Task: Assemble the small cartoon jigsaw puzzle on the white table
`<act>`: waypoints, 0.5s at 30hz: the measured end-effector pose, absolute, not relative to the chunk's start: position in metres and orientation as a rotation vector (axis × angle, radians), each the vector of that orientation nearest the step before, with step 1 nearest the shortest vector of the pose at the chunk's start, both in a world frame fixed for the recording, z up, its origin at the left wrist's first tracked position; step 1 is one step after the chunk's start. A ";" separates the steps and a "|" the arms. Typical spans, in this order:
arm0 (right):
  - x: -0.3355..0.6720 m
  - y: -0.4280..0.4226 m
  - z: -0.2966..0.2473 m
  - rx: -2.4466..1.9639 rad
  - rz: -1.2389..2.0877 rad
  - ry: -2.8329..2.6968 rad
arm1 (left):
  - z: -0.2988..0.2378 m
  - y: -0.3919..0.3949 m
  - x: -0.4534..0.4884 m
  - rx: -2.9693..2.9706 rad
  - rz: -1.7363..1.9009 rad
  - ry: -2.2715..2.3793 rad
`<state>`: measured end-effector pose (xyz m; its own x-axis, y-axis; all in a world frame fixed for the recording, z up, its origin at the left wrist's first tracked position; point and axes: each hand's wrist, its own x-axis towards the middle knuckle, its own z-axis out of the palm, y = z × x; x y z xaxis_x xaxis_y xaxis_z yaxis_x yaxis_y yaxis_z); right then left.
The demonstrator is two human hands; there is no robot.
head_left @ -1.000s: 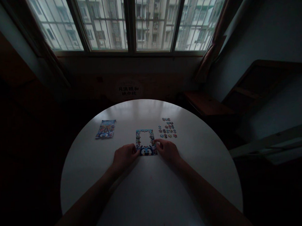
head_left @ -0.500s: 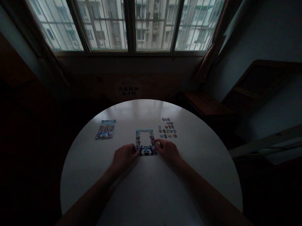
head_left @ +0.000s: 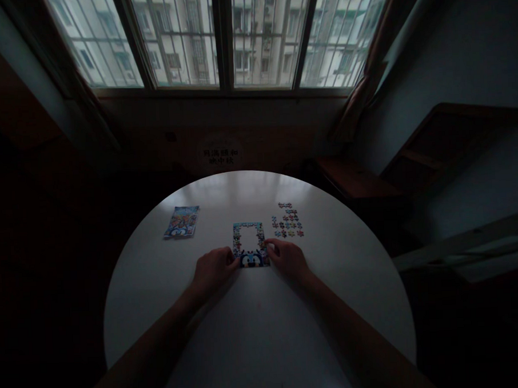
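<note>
A partly joined jigsaw puzzle (head_left: 251,260) lies flat on the white round table in front of me. Its border pieces form a rectangular frame around a bare white middle, and a blue cartoon face fills the near end. At its lower left edge rests my left hand (head_left: 214,265), fingers curled in, thumb against the puzzle. My right hand (head_left: 289,258) is closed at the right edge, thumb and index finger together on the border pieces. Whether either hand also has a loose piece is too dark to tell. Loose puzzle pieces (head_left: 291,216) lie in rows beyond my right hand.
A colourful printed picture sheet or packet (head_left: 182,222) lies to the left on the round table (head_left: 256,325). Past the table's far edge stand a printed box (head_left: 256,140) and a barred window (head_left: 222,41). A dark wooden piece of furniture (head_left: 357,178) is at the right.
</note>
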<state>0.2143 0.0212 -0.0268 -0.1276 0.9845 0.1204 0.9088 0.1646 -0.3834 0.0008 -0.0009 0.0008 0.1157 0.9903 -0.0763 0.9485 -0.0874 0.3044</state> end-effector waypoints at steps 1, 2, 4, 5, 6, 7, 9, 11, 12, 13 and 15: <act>0.214 0.021 -0.027 -1.805 0.306 -2.103 | 0.001 -0.001 0.001 2.118 0.211 1.907; 0.214 0.021 -0.027 -1.803 0.305 -2.100 | 0.001 -0.001 0.001 2.119 0.212 1.903; 0.214 0.021 -0.027 -1.795 0.308 -2.101 | 0.001 -0.001 0.001 2.124 0.222 1.896; 0.214 0.021 -0.027 -1.791 0.311 -2.102 | 0.001 -0.001 0.001 2.128 0.226 1.894; 0.214 0.020 -0.026 -1.791 0.310 -2.101 | 0.001 -0.001 0.002 2.131 0.228 1.897; 0.214 0.020 -0.026 -1.795 0.306 -2.099 | 0.002 -0.001 0.002 2.131 0.227 1.902; 0.214 0.021 -0.026 -1.812 0.304 -2.101 | 0.003 -0.001 0.002 2.124 0.211 1.911; 0.213 0.021 -0.026 -1.830 0.311 -2.106 | 0.005 -0.002 0.003 2.110 0.188 1.924; 0.213 0.021 -0.025 -1.833 0.314 -2.107 | 0.005 -0.002 0.003 2.104 0.181 1.927; 0.213 0.021 -0.025 -1.836 0.316 -2.108 | 0.006 -0.002 0.003 2.101 0.177 1.927; 0.213 0.021 -0.025 -1.835 0.313 -2.106 | 0.006 -0.002 0.003 2.094 0.179 1.929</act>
